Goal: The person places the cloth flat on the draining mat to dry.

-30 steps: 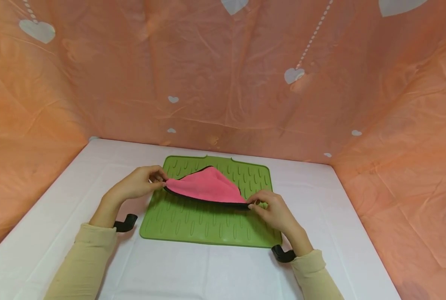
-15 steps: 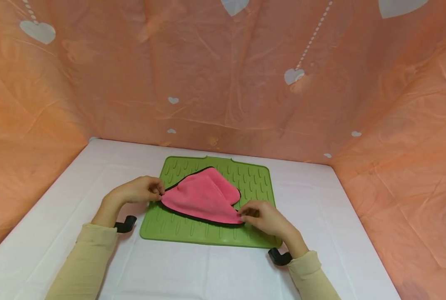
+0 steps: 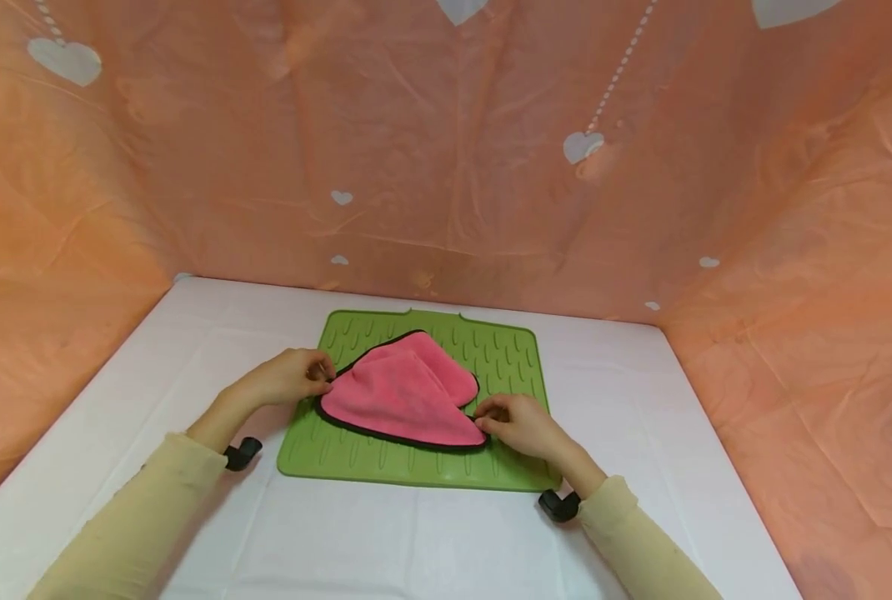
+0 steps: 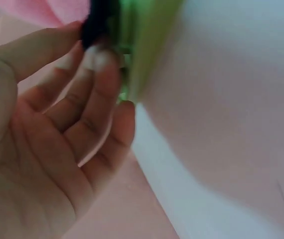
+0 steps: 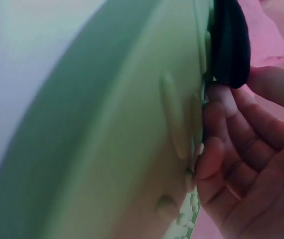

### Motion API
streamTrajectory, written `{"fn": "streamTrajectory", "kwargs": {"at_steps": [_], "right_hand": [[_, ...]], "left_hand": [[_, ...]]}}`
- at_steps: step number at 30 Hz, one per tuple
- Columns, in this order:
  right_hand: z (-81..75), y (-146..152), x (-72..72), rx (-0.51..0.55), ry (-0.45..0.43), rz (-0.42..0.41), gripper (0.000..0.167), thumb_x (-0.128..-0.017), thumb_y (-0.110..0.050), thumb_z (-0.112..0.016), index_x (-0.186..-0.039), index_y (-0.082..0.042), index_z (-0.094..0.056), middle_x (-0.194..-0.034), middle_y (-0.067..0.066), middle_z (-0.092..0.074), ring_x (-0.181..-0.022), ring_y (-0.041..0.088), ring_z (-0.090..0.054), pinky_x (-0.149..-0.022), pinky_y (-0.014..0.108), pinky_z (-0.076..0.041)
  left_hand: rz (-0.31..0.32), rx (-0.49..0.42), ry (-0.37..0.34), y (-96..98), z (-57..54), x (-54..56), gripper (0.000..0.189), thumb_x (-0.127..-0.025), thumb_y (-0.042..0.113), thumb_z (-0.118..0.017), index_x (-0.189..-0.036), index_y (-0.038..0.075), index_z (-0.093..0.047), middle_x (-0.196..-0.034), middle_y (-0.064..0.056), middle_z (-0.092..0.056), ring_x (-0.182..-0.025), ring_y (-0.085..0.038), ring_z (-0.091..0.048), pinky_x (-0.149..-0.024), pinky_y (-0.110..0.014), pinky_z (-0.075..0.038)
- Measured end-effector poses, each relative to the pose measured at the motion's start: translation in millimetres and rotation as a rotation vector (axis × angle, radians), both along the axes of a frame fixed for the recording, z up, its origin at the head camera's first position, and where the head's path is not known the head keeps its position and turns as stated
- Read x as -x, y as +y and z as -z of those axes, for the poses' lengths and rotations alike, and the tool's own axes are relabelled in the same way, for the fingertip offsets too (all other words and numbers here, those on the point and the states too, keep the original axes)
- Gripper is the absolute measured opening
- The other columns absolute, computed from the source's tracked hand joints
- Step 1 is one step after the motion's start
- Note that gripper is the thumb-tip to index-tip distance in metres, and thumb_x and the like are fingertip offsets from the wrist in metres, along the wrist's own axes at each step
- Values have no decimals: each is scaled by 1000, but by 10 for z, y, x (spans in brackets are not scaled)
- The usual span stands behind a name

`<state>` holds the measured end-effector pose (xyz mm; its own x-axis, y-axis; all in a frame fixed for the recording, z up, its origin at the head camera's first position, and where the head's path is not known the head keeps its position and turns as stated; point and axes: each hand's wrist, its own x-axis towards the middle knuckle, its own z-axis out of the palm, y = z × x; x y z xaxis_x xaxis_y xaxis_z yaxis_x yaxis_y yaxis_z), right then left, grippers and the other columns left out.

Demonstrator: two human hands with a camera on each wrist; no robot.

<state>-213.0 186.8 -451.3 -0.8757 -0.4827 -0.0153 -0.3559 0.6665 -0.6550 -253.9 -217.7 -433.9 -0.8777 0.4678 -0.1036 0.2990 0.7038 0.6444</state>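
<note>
A pink cloth [image 3: 401, 400] with a black border lies folded over on a green ridged mat [image 3: 416, 472]. My left hand [image 3: 284, 377] pinches its left edge between thumb and fingers. In the left wrist view the thumb of the left hand [image 4: 57, 114] meets the dark border, with the fingertips on the other side. At the cloth's front right corner, my right hand [image 3: 524, 425] pinches the edge. The right wrist view shows the black border [image 5: 231, 45] between the thumb and fingers of the right hand [image 5: 256, 149].
The mat rests on a white-covered table [image 3: 416, 550]. An orange curtain [image 3: 416, 167] with white hearts rises behind and along both sides. Black curved pieces [image 3: 243, 454] sit at both wrists, beside the beige sleeves.
The cloth's front edge, held raised a second ago, came down toward me onto the mat. Over the last half second both hands have shifted only slightly, and the cloth has stayed nearly in place.
</note>
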Motion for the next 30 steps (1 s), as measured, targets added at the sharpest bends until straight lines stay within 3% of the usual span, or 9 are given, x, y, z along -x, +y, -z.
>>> {"fn": "streamTrajectory", "kwargs": {"at_steps": [6,11,15,20,27,30], "right_hand": [[22,-26,19,-37,40,-43,11,-97,-10,-71,-105,-7,-77,-93,-1,-75,-82,6,-65,-72,25,-53],[22,-26,8,-38,53,-14,11,-97,-9,-70,-105,-6,-77,-95,0,-76,-85,9,-66,-74,27,-54],[-4,23,-10,3,53,65,11,-97,-11,-71,-105,-8,-78,-94,-1,-75,-83,9,-65,-72,27,-54],[-39,166,-45,61,138,192,8,-94,-9,-75,-101,-7,-79,-86,0,-75,-73,9,-63,-63,26,-51],[-46,356,-135,149,308,352,5,-90,-5,-77,-95,-4,-79,-85,4,-75,-71,13,-63,-61,24,-49],[-38,407,-192,144,310,400,4,-90,-5,-76,-94,-4,-78,-83,5,-75,-70,14,-64,-61,24,-50]], "left_hand": [[38,7,38,-2,67,21,11,-94,8,-74,-101,2,-68,-77,2,-63,-73,-12,-57,-71,-32,-49],[32,-17,76,-23,108,1,10,-92,5,-75,-99,3,-67,-78,2,-63,-74,-12,-57,-70,-32,-49],[9,-40,99,-36,132,-69,10,-91,3,-75,-98,4,-67,-79,1,-64,-73,-12,-57,-65,-29,-49],[-24,-68,113,-44,146,-203,8,-91,4,-75,-97,5,-69,-81,1,-65,-74,-12,-58,-64,-27,-50],[-54,-121,62,-45,122,-418,9,-93,8,-76,-98,7,-69,-82,1,-65,-71,-14,-58,-61,-26,-50],[-44,-141,45,-30,131,-490,9,-93,7,-76,-98,7,-69,-82,1,-65,-70,-14,-58,-59,-25,-49]]}}
